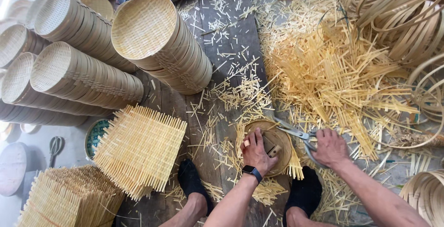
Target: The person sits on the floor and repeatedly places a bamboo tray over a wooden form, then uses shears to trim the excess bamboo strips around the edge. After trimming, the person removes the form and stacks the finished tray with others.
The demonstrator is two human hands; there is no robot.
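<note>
Lower centre of frame: left hand (pixel 257 152) presses flat on round bamboo tray (pixel 273 143), pinning it to plank floor (pixel 231 46); right hand (pixel 329 147) closed on scissors (pixel 296 132), blades at rim trimming protruding strips. Finished tray stacks (pixel 157 42) upper left.

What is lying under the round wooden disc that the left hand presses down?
Under the round wooden disc, pale woven bamboo strips stick out at its lower right edge. The left hand lies on top. The middle of the weave is covered by the disc, so it cannot be seen.
</note>
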